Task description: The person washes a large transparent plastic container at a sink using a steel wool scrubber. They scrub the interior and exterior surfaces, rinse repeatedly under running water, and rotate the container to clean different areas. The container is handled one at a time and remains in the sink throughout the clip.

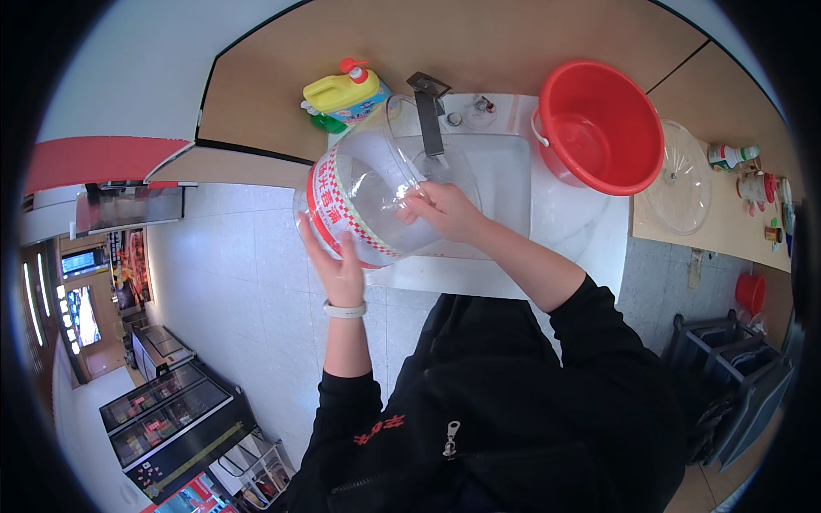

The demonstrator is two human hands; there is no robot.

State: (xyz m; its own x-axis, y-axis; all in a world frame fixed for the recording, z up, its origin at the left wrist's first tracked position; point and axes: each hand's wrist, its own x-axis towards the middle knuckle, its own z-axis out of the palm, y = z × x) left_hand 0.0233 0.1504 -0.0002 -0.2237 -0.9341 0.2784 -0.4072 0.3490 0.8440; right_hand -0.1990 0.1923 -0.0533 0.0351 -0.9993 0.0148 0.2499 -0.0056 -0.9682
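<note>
A large clear plastic tub (385, 192) with a red-and-white checked band is tilted over the left part of a sink (507, 186), its mouth towards the faucet (428, 122). My left hand (333, 266) supports its base and banded side from below left, fingers spread against the plastic. At the rim, my right hand (442, 208) grips the edge with bent fingers. The faucet's dark flat spout ends at the tub's mouth; whether water is running is hard to tell. Part of the sink lies hidden behind the tub and my right forearm.
Beyond the sink stand a yellow detergent jug (343, 93) with a red pump and a green bottle (328, 122). A red bucket (600, 128) is on the counter at right, beside a clear round lid (678, 176). Grey bins (731, 359) stand on the floor at lower right.
</note>
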